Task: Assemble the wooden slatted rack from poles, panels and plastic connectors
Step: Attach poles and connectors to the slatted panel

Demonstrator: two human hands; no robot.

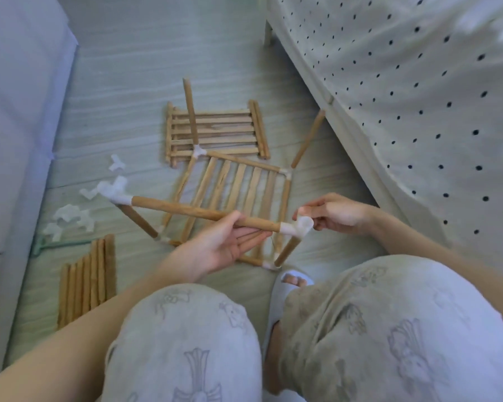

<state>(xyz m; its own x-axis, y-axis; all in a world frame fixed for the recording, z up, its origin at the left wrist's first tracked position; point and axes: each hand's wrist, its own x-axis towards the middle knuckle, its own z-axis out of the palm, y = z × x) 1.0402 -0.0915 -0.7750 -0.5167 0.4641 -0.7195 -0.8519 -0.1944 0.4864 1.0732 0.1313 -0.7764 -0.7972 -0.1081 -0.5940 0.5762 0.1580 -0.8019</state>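
A partly built rack stands on the floor: a slatted wooden panel [233,184] with upright poles at its corners, joined by white plastic connectors. A horizontal pole [186,211] spans the two near uprights. My left hand [224,245] holds this pole from below near its right end, thumb over it. My right hand [331,211] pinches the white connector [298,227] at the pole's right end, atop the near right upright [286,252]. Another connector [119,195] caps the pole's left end.
A second slatted panel [215,132] lies flat behind the rack. Loose white connectors [70,219] are scattered at left. A bundle of spare poles [87,280] lies at lower left. A polka-dot cloth [418,97] hangs at right, a pale sofa edge [18,111] at left.
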